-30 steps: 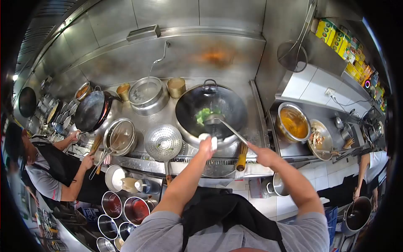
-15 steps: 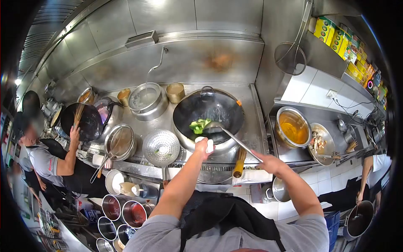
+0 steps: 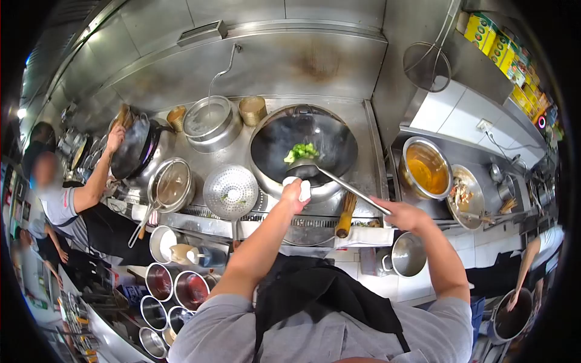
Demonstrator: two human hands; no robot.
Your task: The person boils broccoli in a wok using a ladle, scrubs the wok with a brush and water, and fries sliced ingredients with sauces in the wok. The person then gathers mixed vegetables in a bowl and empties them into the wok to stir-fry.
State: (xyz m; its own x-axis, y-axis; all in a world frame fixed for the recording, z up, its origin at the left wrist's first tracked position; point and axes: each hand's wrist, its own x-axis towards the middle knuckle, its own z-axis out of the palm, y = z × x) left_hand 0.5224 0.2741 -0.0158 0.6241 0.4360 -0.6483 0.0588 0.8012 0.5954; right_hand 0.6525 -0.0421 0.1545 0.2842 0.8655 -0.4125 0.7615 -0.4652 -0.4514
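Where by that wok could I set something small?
Bare steel shows right of the wok, up to the counter's ridge, and between wok, perforated skimmer and steel pot. The wok's near side is crowded: left hand, ladle, brush.

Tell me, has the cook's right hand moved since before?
Yes, to the right: the right hand is now farther from the brush lying near the wok.

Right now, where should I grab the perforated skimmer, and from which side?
Probably by the handle of the perforated skimmer, from your own side: it sticks out slim toward you from the broad round bowl. Your left hand grips a white cloth and your right hand the ladle, so free one first.
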